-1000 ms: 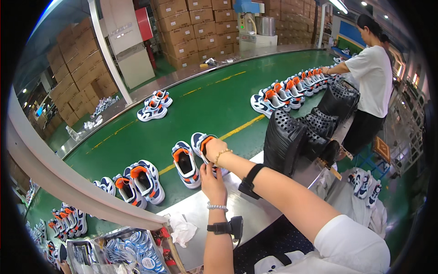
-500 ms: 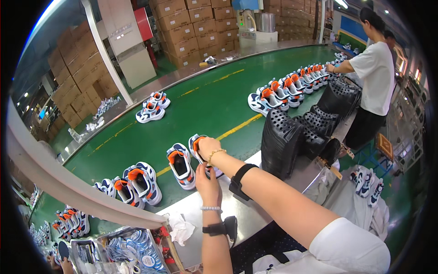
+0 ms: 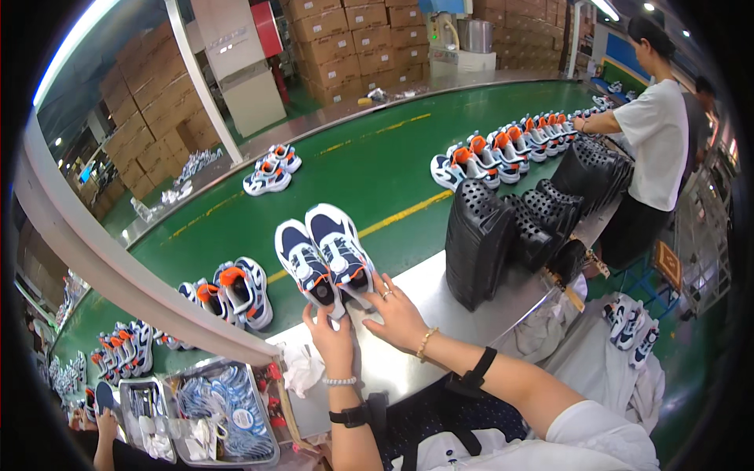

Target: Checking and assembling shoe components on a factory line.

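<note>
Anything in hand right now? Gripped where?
Yes, a pair of sneakers, held at the heel ends: left hand on the left sneaker, right hand on the right sneaker.

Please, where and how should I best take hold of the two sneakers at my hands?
Probably grip the sneakers by their heels, coming from the near side, one hand each: their toes point away, so the heels lie nearest the left hand and right hand.
</note>
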Action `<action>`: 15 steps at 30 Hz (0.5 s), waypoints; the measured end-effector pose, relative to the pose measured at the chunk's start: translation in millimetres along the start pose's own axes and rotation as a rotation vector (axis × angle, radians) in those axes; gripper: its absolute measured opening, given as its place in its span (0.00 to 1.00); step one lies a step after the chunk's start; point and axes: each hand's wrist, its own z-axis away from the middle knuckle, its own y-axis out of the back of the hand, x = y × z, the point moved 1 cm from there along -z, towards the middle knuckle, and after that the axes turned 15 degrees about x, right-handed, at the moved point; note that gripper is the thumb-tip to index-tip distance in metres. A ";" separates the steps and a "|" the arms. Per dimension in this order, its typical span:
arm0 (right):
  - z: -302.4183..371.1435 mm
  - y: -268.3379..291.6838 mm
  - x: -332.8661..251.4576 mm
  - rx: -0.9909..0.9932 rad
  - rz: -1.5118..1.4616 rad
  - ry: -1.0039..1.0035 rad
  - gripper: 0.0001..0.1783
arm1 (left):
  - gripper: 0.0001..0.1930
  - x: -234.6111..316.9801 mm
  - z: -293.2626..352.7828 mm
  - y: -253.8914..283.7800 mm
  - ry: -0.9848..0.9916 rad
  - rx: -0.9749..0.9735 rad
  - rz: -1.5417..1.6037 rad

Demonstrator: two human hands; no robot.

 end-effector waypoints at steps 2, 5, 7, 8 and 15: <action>2.6 0.0 1.8 -0.019 0.010 -0.016 0.30 | 0.14 -7.5 2.3 -2.4 -0.151 0.038 -0.015; 8.5 -0.8 3.4 -0.030 0.004 -0.018 0.30 | 0.14 -20.9 9.3 0.3 -0.162 0.040 -0.061; 11.8 -3.3 3.8 -0.034 0.008 0.002 0.30 | 0.14 -24.8 10.9 -0.4 -0.228 0.076 -0.101; 11.7 -3.8 5.8 -0.033 0.008 -0.003 0.30 | 0.14 -23.5 11.6 -1.7 -0.233 0.079 -0.093; -2.6 22.5 14.8 -0.022 -0.270 -0.185 0.24 | 0.25 -20.3 -9.8 -29.6 -0.272 0.018 0.028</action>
